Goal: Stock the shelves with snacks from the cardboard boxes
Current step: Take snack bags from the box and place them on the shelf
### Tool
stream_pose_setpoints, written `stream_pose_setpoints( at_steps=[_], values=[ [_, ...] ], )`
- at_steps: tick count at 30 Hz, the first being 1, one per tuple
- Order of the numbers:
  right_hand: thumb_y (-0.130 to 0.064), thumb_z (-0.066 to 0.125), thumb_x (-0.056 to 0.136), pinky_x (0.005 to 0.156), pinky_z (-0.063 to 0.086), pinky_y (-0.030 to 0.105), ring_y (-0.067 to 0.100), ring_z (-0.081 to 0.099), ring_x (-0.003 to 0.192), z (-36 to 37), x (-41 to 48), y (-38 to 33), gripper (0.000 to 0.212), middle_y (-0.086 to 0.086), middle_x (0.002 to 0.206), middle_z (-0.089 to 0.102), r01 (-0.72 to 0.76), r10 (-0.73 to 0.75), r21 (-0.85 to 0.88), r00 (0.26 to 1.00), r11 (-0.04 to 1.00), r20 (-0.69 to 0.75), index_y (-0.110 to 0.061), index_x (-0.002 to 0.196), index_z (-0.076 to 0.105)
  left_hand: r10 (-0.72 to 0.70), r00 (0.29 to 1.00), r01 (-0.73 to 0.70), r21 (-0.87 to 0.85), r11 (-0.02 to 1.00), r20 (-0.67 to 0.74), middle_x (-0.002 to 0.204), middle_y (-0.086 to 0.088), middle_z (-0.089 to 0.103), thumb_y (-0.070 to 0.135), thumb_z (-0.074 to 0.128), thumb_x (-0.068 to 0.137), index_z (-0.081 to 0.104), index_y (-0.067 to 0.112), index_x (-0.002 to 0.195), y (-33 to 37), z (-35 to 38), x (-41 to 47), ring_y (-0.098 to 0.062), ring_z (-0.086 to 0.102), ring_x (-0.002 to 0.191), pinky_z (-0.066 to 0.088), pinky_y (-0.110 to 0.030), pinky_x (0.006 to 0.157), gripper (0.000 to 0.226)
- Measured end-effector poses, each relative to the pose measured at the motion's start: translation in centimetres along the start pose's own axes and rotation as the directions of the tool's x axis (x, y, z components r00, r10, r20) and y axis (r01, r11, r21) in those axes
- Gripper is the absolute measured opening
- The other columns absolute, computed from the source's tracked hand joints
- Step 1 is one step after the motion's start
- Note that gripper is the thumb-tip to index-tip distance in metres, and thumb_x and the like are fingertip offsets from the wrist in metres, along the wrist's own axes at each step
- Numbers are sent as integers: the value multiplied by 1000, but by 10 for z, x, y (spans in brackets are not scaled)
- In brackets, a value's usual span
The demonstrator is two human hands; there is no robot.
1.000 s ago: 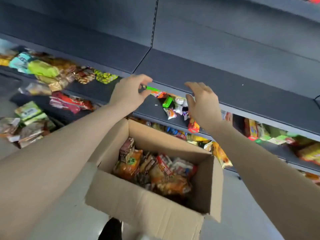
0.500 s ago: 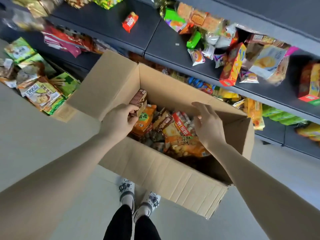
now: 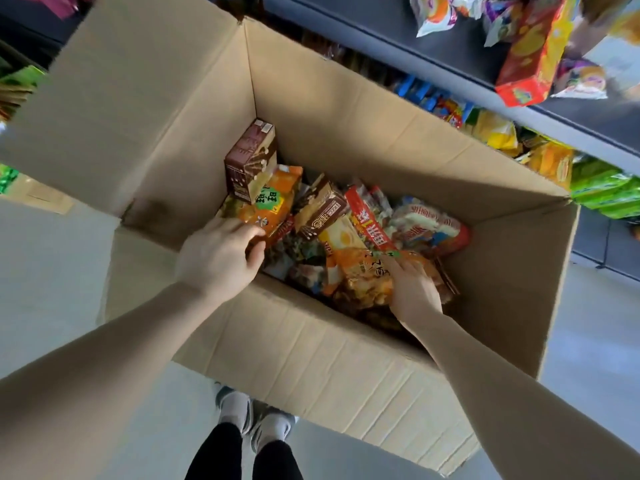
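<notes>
Over at nine o'clock in the big open brown cardboard box (image 3: 311,358), the left hand (image 3: 221,258) has its fingers curled onto the near end of an orange foil snack packet with a green label (image 3: 273,202), a narrow pinch at the packet's edge. Right above it at eleven o'clock, a tall brown-and-cream carton (image 3: 251,161) stands propped against the wall and leans on that packet, so a slow, level draw is wise, or the carton will likely topple into the pile. Centre of the heap, a second brown carton (image 3: 322,209) and a red-striped wrapper (image 3: 367,220) lie overlapped. At four o'clock the right hand (image 3: 414,292) lies on a large crinkly orange bag (image 3: 367,275); whether the fingers have closed round it, I cannot tell. Best take that bag by its sealed edge, not its belly, since the contents probably crush. The snacks sit low in the box, so lift clear of the rim before turning. The dark grey metal shelf (image 3: 433,46) waits at one o'clock, a red-and-yellow box (image 3: 530,60) already on it.
</notes>
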State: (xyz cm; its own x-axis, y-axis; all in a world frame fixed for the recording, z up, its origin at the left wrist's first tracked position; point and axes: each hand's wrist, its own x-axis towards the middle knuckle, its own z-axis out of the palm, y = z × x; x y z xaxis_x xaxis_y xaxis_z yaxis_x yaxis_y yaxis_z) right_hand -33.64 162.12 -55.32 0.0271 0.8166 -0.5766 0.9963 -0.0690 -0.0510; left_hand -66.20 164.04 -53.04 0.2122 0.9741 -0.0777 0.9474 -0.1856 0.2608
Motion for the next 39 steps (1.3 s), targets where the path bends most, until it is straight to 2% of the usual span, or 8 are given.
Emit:
stream_pose_setpoints(
  at_steps=[6,11,17,21,26,31,34,39],
  values=[
    [-18,56,97,117,23,52,32,20,149,35,39,-10,67,4,161,26,-14,48,-166,978,986,203,-41,153,28,-1,1000,2,24,1000,-21,88,7,71,44,45,90,72,28,97,-2,8,3,-22,62,83,43,-27,51,33],
    [-14,42,102,97,44,40,31,56,119,22,44,-30,45,6,128,60,24,14,-305,992,952,122,-37,139,52,1,1000,-1,7,1000,4,89,5,70,45,45,88,72,27,99,-1,6,5,-22,61,84,46,-28,51,34],
    [-29,45,104,64,36,31,33,60,78,-44,44,-67,26,10,88,68,-37,43,32,983,999,-178,-20,107,69,-88,949,92,2,996,304,127,1,61,57,48,94,52,26,136,2,-9,13,-24,60,111,56,-38,75,53],
    [-34,49,102,62,32,32,28,48,70,-94,52,-111,34,10,79,62,6,94,348,958,938,-271,-17,75,59,-31,856,208,-289,934,515,156,-2,35,64,59,86,21,22,156,16,-35,39,-22,41,139,38,-36,109,90],
    [-33,56,97,60,39,34,29,52,65,-131,61,-160,41,10,65,58,97,169,717,942,690,-291,-2,71,58,-181,871,361,-345,866,457,163,-17,13,76,76,58,-17,19,155,33,-62,77,-36,31,143,32,-44,115,146],
    [-43,62,86,70,60,55,35,71,79,-136,67,-178,44,22,80,69,88,173,911,970,403,-170,1,81,62,-293,931,333,-178,926,217,146,-20,33,44,81,70,-17,26,155,20,-66,90,-43,53,119,48,-47,95,131],
    [-34,59,100,81,61,36,17,72,94,-146,64,-174,28,12,107,74,53,-9,981,999,185,-52,-10,105,73,-342,926,375,-266,888,161,138,-17,43,32,77,78,-8,31,156,0,-71,99,-43,55,115,46,-48,93,116],
    [-42,43,105,104,43,35,22,53,128,-128,85,-149,43,1,143,57,137,-73,611,989,780,-130,-26,144,53,-364,926,366,-456,811,97,148,-5,47,21,79,75,11,35,157,-50,-86,140,-33,56,121,48,-44,101,107]
  ],
)
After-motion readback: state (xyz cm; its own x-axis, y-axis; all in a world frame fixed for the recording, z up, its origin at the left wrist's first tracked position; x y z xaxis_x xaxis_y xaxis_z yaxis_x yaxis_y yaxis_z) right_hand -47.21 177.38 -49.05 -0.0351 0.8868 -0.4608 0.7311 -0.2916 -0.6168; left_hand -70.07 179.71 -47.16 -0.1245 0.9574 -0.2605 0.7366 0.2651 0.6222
